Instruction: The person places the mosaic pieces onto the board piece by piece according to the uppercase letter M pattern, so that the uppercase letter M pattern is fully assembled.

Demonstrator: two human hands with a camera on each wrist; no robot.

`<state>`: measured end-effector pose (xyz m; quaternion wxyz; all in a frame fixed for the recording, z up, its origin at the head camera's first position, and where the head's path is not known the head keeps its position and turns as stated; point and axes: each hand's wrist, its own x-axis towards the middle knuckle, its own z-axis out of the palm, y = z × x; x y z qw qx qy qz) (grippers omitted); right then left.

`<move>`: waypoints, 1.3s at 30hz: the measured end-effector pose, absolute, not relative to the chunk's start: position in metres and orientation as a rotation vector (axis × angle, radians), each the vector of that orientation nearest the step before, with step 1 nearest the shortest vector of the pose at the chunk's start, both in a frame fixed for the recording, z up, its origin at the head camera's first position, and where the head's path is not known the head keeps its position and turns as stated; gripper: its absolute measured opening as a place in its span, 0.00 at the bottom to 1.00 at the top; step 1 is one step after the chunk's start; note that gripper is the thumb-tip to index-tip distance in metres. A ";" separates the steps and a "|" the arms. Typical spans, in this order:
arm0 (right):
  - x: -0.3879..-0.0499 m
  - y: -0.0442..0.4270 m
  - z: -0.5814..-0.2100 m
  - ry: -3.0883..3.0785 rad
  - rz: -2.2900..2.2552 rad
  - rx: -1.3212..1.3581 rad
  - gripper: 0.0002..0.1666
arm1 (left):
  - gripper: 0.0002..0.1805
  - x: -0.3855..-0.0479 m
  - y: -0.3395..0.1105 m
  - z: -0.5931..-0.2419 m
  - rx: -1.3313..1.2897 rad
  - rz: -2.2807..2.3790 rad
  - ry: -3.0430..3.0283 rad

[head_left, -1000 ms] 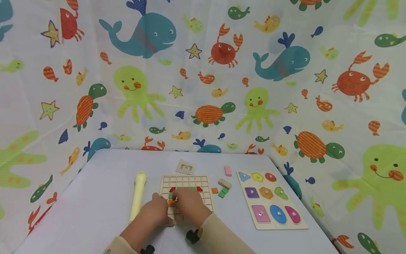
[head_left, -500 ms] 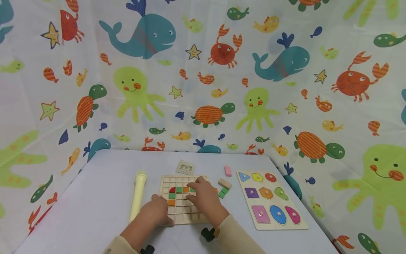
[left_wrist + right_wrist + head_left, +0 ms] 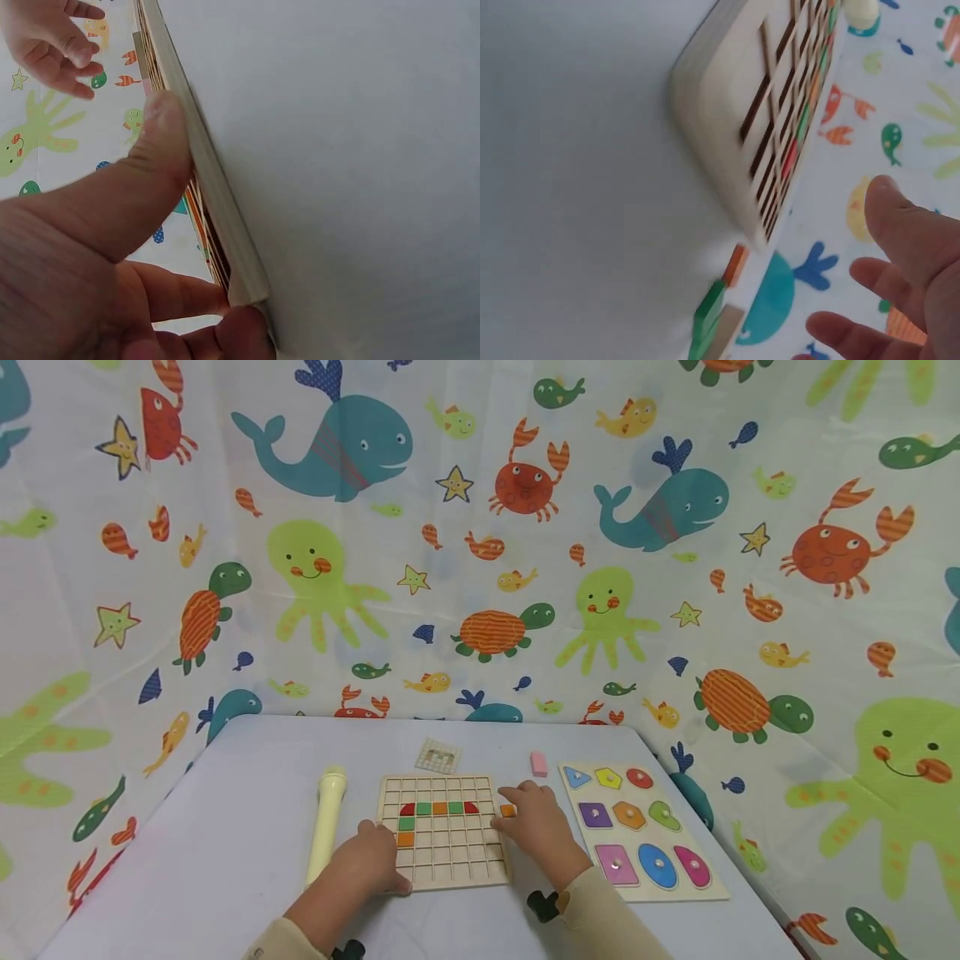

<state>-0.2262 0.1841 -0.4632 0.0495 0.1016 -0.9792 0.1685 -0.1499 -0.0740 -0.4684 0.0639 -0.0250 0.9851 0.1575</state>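
Note:
A pale wooden grid board (image 3: 461, 847) lies on the white table. Red, green and orange pieces (image 3: 440, 808) form a row across it, with a green and an orange square (image 3: 406, 839) below at the left. My left hand (image 3: 365, 860) holds the board's near-left corner; in the left wrist view the thumb lies along the board's edge (image 3: 217, 172) and fingers touch the corner. Past the board's right side hovers my right hand (image 3: 542, 827), fingers spread and holding nothing, near a loose orange square (image 3: 507, 811). Green squares (image 3: 709, 309) and a wooden block (image 3: 726, 331) show in the right wrist view.
A shape puzzle board (image 3: 637, 835) with knobbed pieces lies at the right. A pink block (image 3: 539, 764) and a small pattern card (image 3: 438, 755) are farther back. Left of the grid board is a cream-coloured tube (image 3: 327, 818). A printed sea-animal cloth (image 3: 420, 543) hangs behind.
My right hand has left the orange square at the grid's left and moved right, past the board, to the loose pieces. My left hand stays at the corner.

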 end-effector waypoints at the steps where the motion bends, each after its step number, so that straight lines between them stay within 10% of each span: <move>1: -0.228 0.189 -0.463 -2.992 0.501 0.301 0.34 | 0.57 -0.150 -0.074 -0.468 -0.079 0.476 2.975; 39: -0.254 0.208 -0.476 -3.168 0.344 0.293 0.10 | 0.58 -0.152 -0.077 -0.471 -0.088 0.500 2.968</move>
